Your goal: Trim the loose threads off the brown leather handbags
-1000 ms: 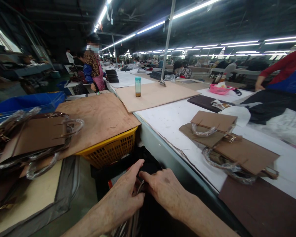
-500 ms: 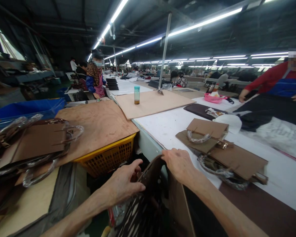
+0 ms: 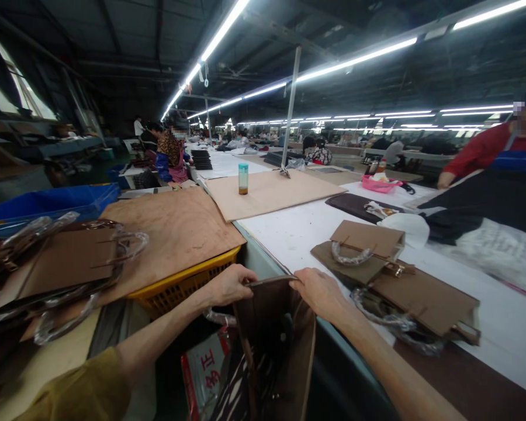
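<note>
A brown handbag [image 3: 284,345] hangs in front of me, below the table edge, its mouth held apart. My left hand [image 3: 230,285] is closed on the left end of its top rim. At the right end of the same rim, my right hand [image 3: 319,292] is closed too. A plastic-wrapped handle [image 3: 219,317] shows under my left hand. Two more brown bags [image 3: 394,275] with wrapped handles lie on the white table [image 3: 298,225] just right of my right hand.
A yellow basket [image 3: 188,283] under a plywood sheet [image 3: 175,228] stands to the left, with a pile of wrapped bags [image 3: 56,263] beside it. A bottle [image 3: 243,178] stands on a board further back. A person in red [image 3: 499,158] works at the right; others stand behind.
Both hands have risen from low down in the dark gap, lifting the brown bag up to table-edge height and spreading its top rim apart.
</note>
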The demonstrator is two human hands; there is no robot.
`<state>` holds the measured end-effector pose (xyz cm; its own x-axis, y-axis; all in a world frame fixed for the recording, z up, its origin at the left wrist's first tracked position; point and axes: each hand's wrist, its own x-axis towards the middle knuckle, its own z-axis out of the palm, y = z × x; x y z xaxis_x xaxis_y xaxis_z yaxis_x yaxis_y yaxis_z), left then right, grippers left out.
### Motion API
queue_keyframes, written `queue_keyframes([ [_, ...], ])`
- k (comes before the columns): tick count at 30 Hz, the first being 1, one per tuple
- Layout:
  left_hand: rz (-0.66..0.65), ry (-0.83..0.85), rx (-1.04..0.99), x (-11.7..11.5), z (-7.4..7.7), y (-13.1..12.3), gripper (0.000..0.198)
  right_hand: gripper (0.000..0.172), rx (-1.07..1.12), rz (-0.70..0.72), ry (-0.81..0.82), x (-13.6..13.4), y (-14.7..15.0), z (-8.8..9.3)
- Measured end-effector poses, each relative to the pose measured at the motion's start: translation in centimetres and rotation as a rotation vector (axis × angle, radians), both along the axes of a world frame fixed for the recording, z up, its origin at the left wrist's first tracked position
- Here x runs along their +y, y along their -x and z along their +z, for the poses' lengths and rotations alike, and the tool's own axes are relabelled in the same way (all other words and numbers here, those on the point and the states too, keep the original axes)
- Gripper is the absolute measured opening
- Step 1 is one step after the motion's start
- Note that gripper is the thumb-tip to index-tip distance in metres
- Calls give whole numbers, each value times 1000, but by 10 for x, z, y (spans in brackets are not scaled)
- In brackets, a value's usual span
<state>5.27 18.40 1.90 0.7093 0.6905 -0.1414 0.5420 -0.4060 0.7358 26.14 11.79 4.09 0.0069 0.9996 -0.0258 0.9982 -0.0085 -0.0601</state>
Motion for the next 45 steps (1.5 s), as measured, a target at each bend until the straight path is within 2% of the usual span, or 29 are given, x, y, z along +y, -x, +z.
queue_keyframes([
  [3, -25, 45, 13, 21, -10, 5, 25, 21, 17, 2, 29, -10, 7, -11],
  [5, -50, 63, 8, 25, -14, 7, 21, 22, 31, 2, 42, -17, 9, -18],
  [9, -68, 81, -39, 17, -19, 7, 22, 20, 59, -4, 57, -26, 3, -26],
  [16, -41, 97, -51, -3, -33, 3, 31, 17, 87, 7, 60, -36, -5, -30],
  [19, -61, 133, -33, -4, -25, 8, 24, 16, 91, 49, 71, -38, -4, -24],
  [22, -94, 185, -15, 2, -5, 17, 20, 19, 84, 134, 85, -46, 2, -11],
  [24, -142, 293, 13, 4, 9, 24, 22, 23, 90, 195, 115, -55, 10, -3],
  [26, -192, 409, 67, 3, 14, 31, 26, 23, 153, 246, 193, -66, 18, 0],
  [28, -231, 485, 130, -4, 9, 36, 28, 20, 277, 270, 316, -77, 25, -5],
  [30, -257, 533, 167, -13, -4, 40, 30, 19, 409, 273, 416, -86, 27, -15],
  [34, -268, 628, 143, -25, -23, 45, 37, 22, 572, 291, 448, -92, 21, -31],
  [40, -336, 716, 186, -24, -24, 44, 34, 24, 694, 226, 600, -92, 11, -37],
  [45, -306, 715, 156, -31, -32, 43, 35, 19, 755, 173, 648, -95, 9, -45],
])
